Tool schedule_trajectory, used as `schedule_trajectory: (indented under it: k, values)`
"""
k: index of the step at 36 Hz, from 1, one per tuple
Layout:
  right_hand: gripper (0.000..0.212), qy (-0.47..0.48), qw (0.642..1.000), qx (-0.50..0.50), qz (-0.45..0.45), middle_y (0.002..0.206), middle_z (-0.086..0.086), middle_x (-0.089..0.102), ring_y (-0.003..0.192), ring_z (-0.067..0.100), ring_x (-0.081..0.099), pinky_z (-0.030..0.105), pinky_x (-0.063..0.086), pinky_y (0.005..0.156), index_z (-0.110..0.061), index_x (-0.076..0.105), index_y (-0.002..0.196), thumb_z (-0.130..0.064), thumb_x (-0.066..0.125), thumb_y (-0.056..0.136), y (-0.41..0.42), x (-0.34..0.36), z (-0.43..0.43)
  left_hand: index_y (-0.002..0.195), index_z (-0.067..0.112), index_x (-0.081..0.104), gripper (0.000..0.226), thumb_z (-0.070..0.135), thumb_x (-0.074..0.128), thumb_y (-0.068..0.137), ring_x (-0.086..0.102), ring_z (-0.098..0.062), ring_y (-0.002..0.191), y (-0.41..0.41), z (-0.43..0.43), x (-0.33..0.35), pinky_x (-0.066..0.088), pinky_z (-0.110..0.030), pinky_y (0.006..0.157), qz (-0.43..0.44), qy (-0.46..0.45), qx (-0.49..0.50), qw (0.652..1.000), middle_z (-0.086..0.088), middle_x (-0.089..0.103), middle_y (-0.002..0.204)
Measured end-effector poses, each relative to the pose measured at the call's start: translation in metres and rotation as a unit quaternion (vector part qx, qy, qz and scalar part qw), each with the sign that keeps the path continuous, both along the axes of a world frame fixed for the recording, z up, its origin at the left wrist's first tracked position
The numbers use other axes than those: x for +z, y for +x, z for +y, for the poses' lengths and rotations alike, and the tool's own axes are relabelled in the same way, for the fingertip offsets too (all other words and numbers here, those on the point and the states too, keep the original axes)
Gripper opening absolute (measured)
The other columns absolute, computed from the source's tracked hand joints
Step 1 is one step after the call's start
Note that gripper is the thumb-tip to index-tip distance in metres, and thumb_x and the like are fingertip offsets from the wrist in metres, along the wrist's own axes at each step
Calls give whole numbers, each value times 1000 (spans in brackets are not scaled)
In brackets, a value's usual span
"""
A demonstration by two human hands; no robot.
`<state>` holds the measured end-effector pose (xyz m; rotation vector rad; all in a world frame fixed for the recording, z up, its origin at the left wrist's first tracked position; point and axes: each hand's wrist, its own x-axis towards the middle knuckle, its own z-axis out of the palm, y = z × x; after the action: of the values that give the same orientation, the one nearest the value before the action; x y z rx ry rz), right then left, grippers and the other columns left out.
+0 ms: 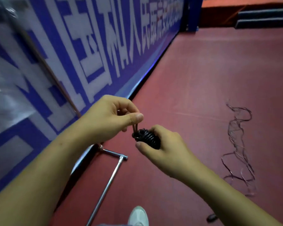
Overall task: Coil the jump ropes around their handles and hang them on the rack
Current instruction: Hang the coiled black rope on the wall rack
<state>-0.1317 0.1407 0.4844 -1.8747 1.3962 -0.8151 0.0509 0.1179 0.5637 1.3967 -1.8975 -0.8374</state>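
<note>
A black jump rope (147, 137) is wound in tight coils around its handles. My right hand (163, 147) grips this bundle from the right, thumb underneath. My left hand (111, 118) pinches a short loop of the rope's end between thumb and fingers, just above the left end of the bundle. More thin ropes (238, 144) lie loose and tangled on the red floor to the right. A black handle (211, 218) lies on the floor at the lower right. The rack's metal foot bar (108, 185) runs along the floor below my hands.
A blue banner with large white characters (88, 51) stands along the left side. Blurred clear plastic hangs at the far left (5, 79). My white shoe (138, 216) shows at the bottom. Dark steps (265, 18) and an orange platform lie at the far right.
</note>
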Motion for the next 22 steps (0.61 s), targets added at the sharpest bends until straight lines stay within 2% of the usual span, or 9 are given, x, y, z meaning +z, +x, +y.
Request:
schedule_trajectory:
  k: [3, 6, 8, 10, 12, 14, 17, 20, 22]
  values:
    - [28, 13, 998, 12, -57, 81, -4, 68, 69, 15, 69, 41, 59, 63, -27, 53, 88, -46, 73, 82, 38, 31, -4, 83, 21, 75, 8, 18, 74, 90, 67, -14, 60, 32, 10, 42, 51, -32, 62, -47, -5, 17, 999, -5, 71, 63]
    - [28, 19, 995, 29, -91, 84, 2, 68, 74, 27, 72, 49, 60, 67, -26, 53, 88, -43, 72, 79, 77, 60, -7, 89, 20, 76, 20, 4, 64, 90, 73, -15, 68, 62, 21, 78, 56, -32, 65, -93, -28, 49, 994, -2, 75, 68]
    - [22, 17, 992, 48, -115, 80, 3, 68, 70, 28, 71, 45, 59, 61, -25, 57, 92, -38, 70, 81, 103, 80, -6, 91, 21, 76, 25, 1, 62, 89, 73, -15, 69, 84, 30, 100, 57, -34, 65, -113, -45, 72, 990, 0, 76, 71]
    - [15, 21, 986, 70, -152, 74, 3, 66, 59, 22, 67, 32, 52, 48, -22, 61, 93, -30, 70, 85, 128, 99, -5, 94, 17, 76, 24, -1, 62, 89, 73, -13, 68, 106, 38, 121, 56, -31, 62, -124, -56, 96, 986, -2, 76, 72]
    - [14, 44, 974, 103, -195, 75, 13, 65, 52, 20, 61, 26, 47, 45, -17, 64, 92, -28, 71, 88, 147, 114, -4, 97, 13, 76, 24, -4, 60, 90, 75, -14, 73, 124, 44, 136, 55, -29, 61, -113, -62, 115, 985, -5, 77, 76]
    - [22, 55, 962, 138, -227, 77, 22, 63, 50, 23, 60, 32, 50, 48, -10, 64, 92, -30, 71, 90, 171, 131, -4, 99, 12, 75, 23, -3, 59, 92, 76, -14, 75, 147, 53, 155, 54, -26, 61, -102, -65, 136, 983, -4, 78, 80]
    - [29, 69, 946, 180, -260, 71, 15, 59, 52, 25, 62, 39, 54, 54, -3, 64, 96, -31, 69, 93, 204, 152, -14, 101, 12, 74, 20, -1, 62, 93, 75, -12, 76, 178, 57, 181, 57, -26, 61, -94, -85, 165, 978, -3, 78, 82]
    - [23, 75, 927, 210, -301, 73, 12, 62, 56, 26, 65, 38, 56, 56, -4, 64, 98, -27, 69, 95, 237, 173, -32, 96, 11, 75, 16, -2, 69, 90, 76, -17, 77, 209, 46, 206, 54, -22, 59, -96, -124, 198, 968, -4, 78, 80]
    - [22, 79, 919, 215, -321, 82, 16, 68, 60, 28, 67, 43, 60, 61, -6, 65, 102, -26, 71, 95, 255, 183, -47, 96, 7, 75, 14, -3, 72, 87, 75, -17, 73, 225, 31, 218, 52, -17, 57, -106, -146, 225, 958, -8, 78, 80]
